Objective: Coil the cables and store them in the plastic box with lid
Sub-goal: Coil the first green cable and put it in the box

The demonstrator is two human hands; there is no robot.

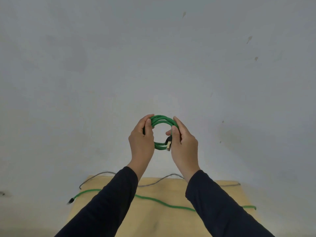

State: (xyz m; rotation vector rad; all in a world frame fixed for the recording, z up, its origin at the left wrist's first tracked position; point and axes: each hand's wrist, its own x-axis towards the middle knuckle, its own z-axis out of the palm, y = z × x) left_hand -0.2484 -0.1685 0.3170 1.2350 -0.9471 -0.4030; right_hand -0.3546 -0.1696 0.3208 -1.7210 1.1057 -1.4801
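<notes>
Sleeved, your left hand point(142, 141) and right hand point(183, 142) pinch the coiled green cable point(161, 119) mid-frame, holding its loops together.

Pale wooden table point(153, 219); across it a loose green cable point(153, 200); behind, a grey cable point(153, 183).

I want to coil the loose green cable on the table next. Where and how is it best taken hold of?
Probably at the plug end, which hangs off the left edge of the tan table. Come from the left with the left hand, once it lets go of the green coil. That end is free and exposed; the middle lies flat and runs under both sleeves. A pinch grip just behind the plug suits.
</notes>
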